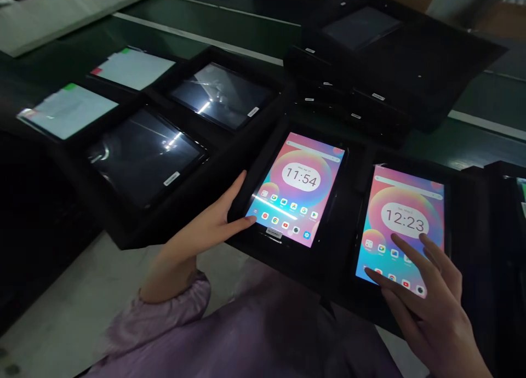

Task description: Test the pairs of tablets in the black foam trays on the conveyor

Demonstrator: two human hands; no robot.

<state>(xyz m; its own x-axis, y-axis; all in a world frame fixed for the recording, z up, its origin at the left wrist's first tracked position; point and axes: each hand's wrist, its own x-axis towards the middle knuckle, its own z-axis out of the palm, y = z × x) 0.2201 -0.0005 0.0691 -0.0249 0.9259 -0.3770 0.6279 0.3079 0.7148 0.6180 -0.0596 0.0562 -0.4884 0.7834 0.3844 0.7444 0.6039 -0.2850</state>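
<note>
In front of me a black tray (329,241) holds two lit tablets side by side. The left tablet (302,175) shows a home screen reading 11:54, with a small label at its lower edge; the right tablet (405,213) reads 12:23. My left hand (216,216) grips the tray's left side, its thumb at the left tablet's lower corner and its index finger along the edge; the other fingers are hidden. Over the right tablet's lower half is my right hand (431,296), fingers apart, fingertips on or just above the screen. It holds nothing.
To the left, another black tray (123,230) carries two dark tablets (143,153) (222,93). Beyond them lie two pale-screened tablets (72,110) (133,68). Several stacked black trays (444,55) stand behind, on a green surface (255,35) with white lines. More dark items sit at far right.
</note>
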